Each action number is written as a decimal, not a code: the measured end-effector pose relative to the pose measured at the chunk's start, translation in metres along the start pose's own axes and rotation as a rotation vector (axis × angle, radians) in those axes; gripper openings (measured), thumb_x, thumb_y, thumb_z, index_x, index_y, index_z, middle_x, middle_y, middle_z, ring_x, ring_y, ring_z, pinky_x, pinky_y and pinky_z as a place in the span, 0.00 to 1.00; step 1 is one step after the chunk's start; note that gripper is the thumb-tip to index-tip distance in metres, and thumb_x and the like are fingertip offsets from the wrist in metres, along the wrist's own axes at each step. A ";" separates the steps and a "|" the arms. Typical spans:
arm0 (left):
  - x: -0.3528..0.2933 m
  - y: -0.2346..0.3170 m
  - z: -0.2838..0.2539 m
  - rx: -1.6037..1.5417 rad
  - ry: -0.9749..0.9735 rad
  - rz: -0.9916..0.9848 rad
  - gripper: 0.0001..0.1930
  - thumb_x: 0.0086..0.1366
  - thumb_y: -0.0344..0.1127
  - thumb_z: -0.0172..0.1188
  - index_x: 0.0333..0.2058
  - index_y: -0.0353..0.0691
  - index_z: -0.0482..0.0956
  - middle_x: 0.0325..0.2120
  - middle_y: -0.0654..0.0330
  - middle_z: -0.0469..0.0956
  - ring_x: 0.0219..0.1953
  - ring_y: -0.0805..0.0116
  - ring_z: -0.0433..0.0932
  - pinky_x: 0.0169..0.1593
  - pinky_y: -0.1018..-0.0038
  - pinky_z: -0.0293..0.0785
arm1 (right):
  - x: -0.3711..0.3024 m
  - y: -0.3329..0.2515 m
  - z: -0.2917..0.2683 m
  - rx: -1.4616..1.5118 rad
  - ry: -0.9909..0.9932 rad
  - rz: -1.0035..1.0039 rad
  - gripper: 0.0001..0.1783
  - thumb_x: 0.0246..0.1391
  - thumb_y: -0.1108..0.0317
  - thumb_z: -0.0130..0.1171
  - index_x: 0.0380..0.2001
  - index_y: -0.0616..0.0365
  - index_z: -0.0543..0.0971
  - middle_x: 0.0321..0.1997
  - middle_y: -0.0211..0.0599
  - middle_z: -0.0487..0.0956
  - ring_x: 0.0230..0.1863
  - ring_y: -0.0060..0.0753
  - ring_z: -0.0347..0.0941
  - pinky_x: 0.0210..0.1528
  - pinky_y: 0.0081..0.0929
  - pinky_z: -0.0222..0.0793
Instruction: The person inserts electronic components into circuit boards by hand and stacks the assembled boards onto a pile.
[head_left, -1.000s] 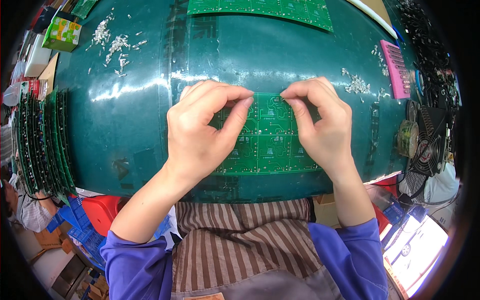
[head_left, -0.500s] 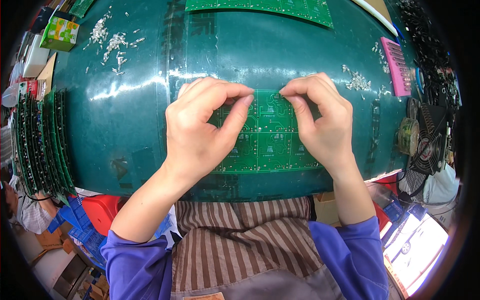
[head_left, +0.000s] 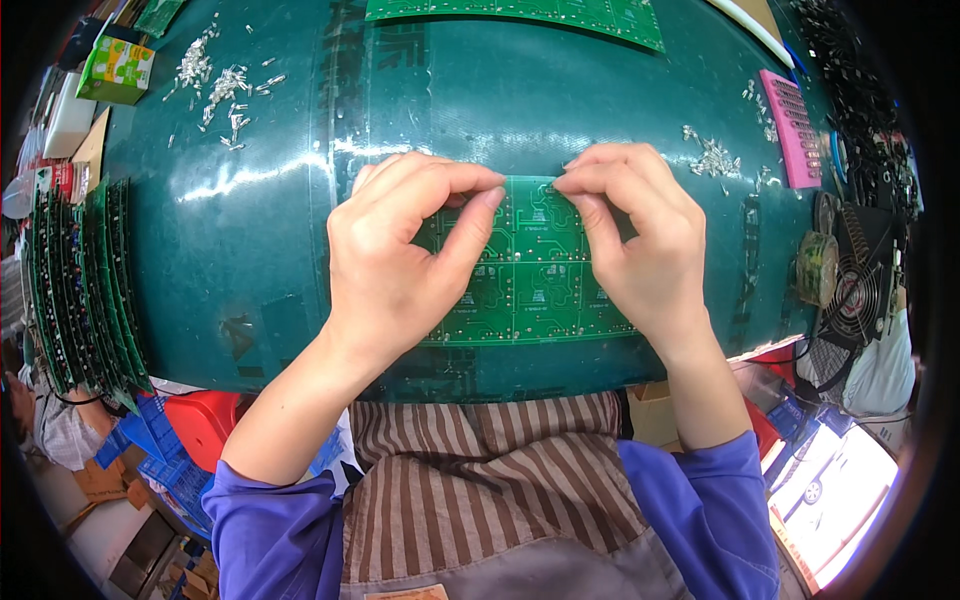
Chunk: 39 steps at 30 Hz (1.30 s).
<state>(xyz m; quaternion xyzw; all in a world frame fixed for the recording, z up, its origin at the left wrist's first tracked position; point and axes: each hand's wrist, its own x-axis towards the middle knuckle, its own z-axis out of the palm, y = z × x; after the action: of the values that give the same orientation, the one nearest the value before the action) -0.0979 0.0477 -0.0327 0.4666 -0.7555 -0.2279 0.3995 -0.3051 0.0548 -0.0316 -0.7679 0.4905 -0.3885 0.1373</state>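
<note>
A green circuit board panel [head_left: 545, 285] lies on the table in front of me, marked off into several repeated sections. Over its far left part, my left hand [head_left: 390, 250] is closed, thumb and forefinger pinched near the far edge. My right hand [head_left: 650, 240] pinches in the same way by the far edge, to the right of the left fingertips. Whatever sits between either set of fingertips is too small to make out. Loose clear parts with metal legs lie in a pile [head_left: 715, 158] beyond my right hand and in another pile [head_left: 228, 85] at the far left.
Another green board [head_left: 530, 10] lies at the far edge. Upright boards [head_left: 85, 290] stand in a row at left, below a green carton [head_left: 115, 70]. At right are a pink block with rows of holes [head_left: 790, 130], a tape roll [head_left: 817, 268] and a black fan [head_left: 855, 295].
My right fingertips have shifted slightly left along the board's far edge, and a second fingertip shows above the pinch. The left hand keeps its pinch in nearly the same place.
</note>
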 end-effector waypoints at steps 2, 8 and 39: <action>0.001 0.000 0.000 -0.002 0.000 0.002 0.05 0.58 0.22 0.68 0.35 0.34 0.85 0.30 0.57 0.84 0.31 0.68 0.81 0.37 0.75 0.76 | 0.000 0.000 -0.002 0.007 0.000 0.027 0.08 0.46 0.84 0.64 0.31 0.62 0.80 0.35 0.38 0.80 0.38 0.42 0.78 0.38 0.34 0.76; 0.000 0.002 -0.003 0.086 -0.014 0.049 0.06 0.58 0.22 0.69 0.35 0.35 0.86 0.31 0.57 0.85 0.32 0.67 0.82 0.39 0.73 0.76 | 0.007 0.002 -0.028 -0.040 -0.048 0.071 0.10 0.48 0.81 0.67 0.36 0.60 0.84 0.37 0.41 0.83 0.39 0.42 0.81 0.41 0.32 0.77; 0.017 0.001 -0.011 0.054 -0.192 -0.191 0.04 0.60 0.28 0.66 0.35 0.36 0.84 0.29 0.57 0.81 0.30 0.65 0.79 0.35 0.71 0.75 | -0.005 0.035 -0.065 0.060 -0.010 0.249 0.02 0.60 0.78 0.59 0.36 0.64 0.77 0.31 0.35 0.79 0.33 0.25 0.76 0.40 0.23 0.72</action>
<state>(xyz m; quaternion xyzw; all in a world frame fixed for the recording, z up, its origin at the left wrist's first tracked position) -0.0941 0.0332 -0.0190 0.5233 -0.7481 -0.2880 0.2890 -0.3767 0.0534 -0.0121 -0.6985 0.5696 -0.3791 0.2098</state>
